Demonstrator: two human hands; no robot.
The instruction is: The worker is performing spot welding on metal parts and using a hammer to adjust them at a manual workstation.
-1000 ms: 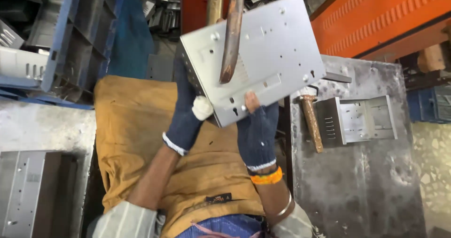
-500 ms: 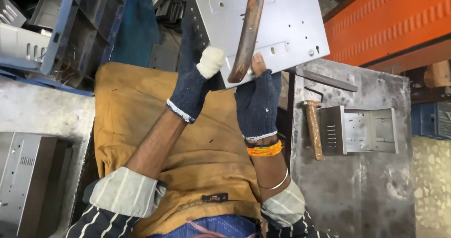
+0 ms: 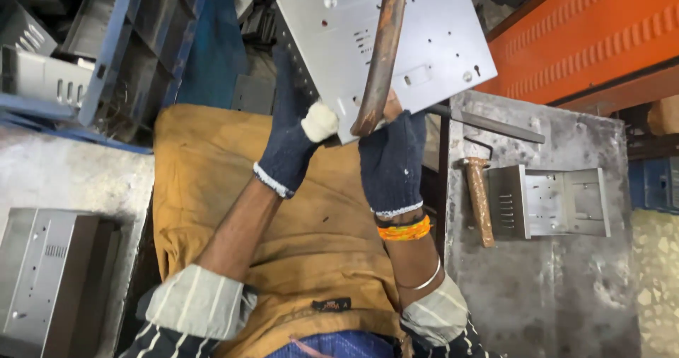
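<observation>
**Gloved hands hold a punched steel panel against a rusty bar**

The left hand, in a dark blue knit glove with a white thumb tip, clamps the lower left edge of a grey sheet-metal panel: the thumb presses on the face near the corner while the fingers run up behind the perforated side flange. The right hand, gloved the same way and wearing an orange thread band at the wrist, closes around the lower end of a rusty curved bar that lies across the panel's face, and its bare fingertip touches the panel's bottom edge at about 12 o'clock of the hand.

The panel sits at 12 o'clock in the head view, tilted, its punched holes and slots facing the camera, held up above a mustard-coloured apron that covers the person's lap.

At 3 o'clock of the hands stands a stained metal workbench. On it lie a hammer with a rusty handle and, just beside it further toward 3 o'clock, a small bent bracket with louvre slots. A flat steel strip rests along the bench's far edge.

At 8 o'clock a grey metal box sits on the floor. At 10 o'clock blue racking holds more grey metal parts. An orange machine body fills the 2 o'clock corner.
</observation>
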